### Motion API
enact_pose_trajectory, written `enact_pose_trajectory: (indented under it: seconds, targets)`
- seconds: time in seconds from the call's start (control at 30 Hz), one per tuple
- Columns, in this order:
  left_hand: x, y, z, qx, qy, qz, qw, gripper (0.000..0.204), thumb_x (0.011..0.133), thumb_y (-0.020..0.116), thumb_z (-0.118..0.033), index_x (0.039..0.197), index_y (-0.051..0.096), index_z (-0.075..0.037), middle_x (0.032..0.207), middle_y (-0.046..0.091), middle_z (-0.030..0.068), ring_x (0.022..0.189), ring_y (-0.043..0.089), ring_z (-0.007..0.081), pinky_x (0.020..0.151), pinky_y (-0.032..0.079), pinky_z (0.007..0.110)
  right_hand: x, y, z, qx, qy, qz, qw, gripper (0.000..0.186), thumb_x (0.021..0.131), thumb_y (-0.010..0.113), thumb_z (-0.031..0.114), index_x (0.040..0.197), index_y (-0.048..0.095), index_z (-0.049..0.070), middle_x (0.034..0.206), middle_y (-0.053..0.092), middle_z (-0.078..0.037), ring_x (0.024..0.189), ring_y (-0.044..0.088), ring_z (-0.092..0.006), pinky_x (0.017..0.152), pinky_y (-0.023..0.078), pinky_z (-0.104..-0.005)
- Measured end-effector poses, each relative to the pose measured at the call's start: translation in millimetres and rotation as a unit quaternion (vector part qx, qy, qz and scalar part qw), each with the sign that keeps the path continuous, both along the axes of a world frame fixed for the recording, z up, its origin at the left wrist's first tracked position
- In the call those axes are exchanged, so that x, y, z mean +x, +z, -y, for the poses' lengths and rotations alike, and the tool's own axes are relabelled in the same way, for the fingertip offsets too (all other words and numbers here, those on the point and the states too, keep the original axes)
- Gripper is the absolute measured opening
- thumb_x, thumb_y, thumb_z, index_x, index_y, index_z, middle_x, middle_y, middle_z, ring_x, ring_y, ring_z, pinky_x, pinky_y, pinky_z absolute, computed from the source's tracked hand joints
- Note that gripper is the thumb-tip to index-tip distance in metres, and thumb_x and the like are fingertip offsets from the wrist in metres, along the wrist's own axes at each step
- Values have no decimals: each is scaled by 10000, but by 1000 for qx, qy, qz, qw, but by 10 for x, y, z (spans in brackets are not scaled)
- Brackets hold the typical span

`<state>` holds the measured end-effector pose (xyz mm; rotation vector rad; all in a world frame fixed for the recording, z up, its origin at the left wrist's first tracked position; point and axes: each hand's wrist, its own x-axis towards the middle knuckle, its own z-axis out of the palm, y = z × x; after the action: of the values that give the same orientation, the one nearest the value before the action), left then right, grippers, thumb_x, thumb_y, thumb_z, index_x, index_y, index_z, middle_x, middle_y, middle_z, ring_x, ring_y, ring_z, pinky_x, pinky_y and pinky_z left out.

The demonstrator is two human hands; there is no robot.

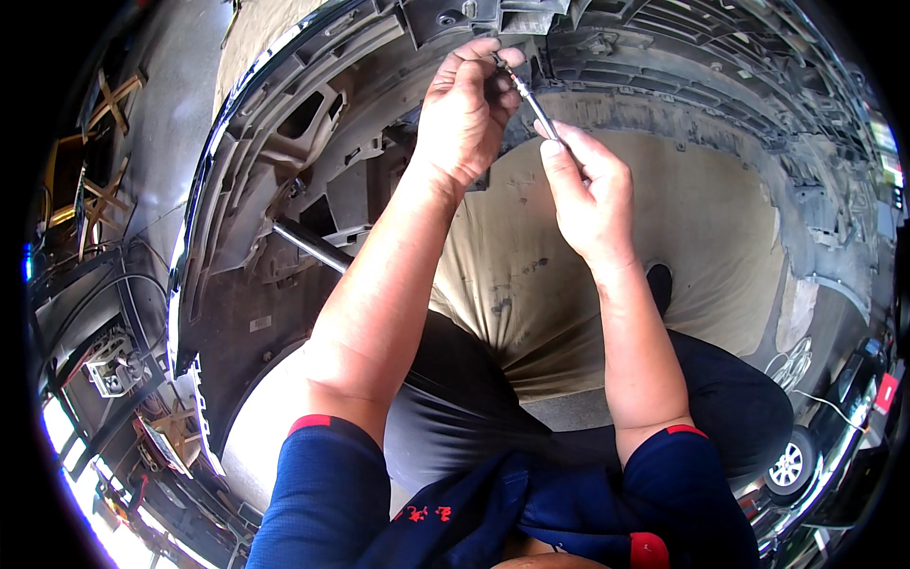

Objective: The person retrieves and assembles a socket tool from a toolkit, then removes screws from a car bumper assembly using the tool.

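A slender metal rod-like tool [534, 102] is held up at a slant between the two hands, in front of the inner face of a large, curved dark plastic panel [294, 119] that looks like a car bumper. Below it a creased, stained tan sheet [664, 209] spreads out beyond the person's dark-trousered knees. Around this lie the grey floor [171, 100], crossed wooden stands [116, 102] at the left, and at the right a loose white cable [798, 362] and a car wheel [790, 463]. The right hand [590, 185] is closed, pinching the near end of the tool between thumb and fingers. The left hand [469, 114] has its fingers curled in at the far tip; I cannot tell whether it grips there. The fingers partly cover that tip, the right hand hides the other end, and the rim is bent and dark.
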<state>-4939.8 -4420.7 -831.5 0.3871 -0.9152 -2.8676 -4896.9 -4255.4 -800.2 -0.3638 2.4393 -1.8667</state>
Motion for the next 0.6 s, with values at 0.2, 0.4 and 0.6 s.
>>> enact_pose_trajectory:
  seconds: [0.2, 0.4, 0.6]
  targets:
    - [2, -22, 27, 25, -8, -11, 1000, 152, 1028, 519, -78, 1148, 612, -82, 1036, 718, 102, 761, 532, 130, 693, 498, 283, 21, 81, 18, 0, 13, 28, 1000, 284, 1002, 666, 141, 1206, 689, -54, 947, 745, -107, 834, 675, -106, 739, 543, -265]
    - [19, 54, 40, 36, -8, -10, 999, 146, 1023, 520, -62, 1137, 610, -77, 1023, 720, 102, 755, 532, 127, 682, 490, 281, -1, 54, 15, 0, 10, 17, 1000, 278, 987, 681, 138, 1183, 698, -57, 917, 754, -128, 782, 693, -123, 713, 548, -278]
    - [69, 173, 62, -14, 15, -6, 1000, 149, 1021, 529, -83, 1146, 608, -68, 995, 719, 101, 749, 527, 124, 660, 489, 273, -80, 244, -10, 161, 38, -204, 965, 234, 924, 708, 93, 1110, 720, -48, 802, 728, -204, 663, 730, -260, 644, 559, -328]
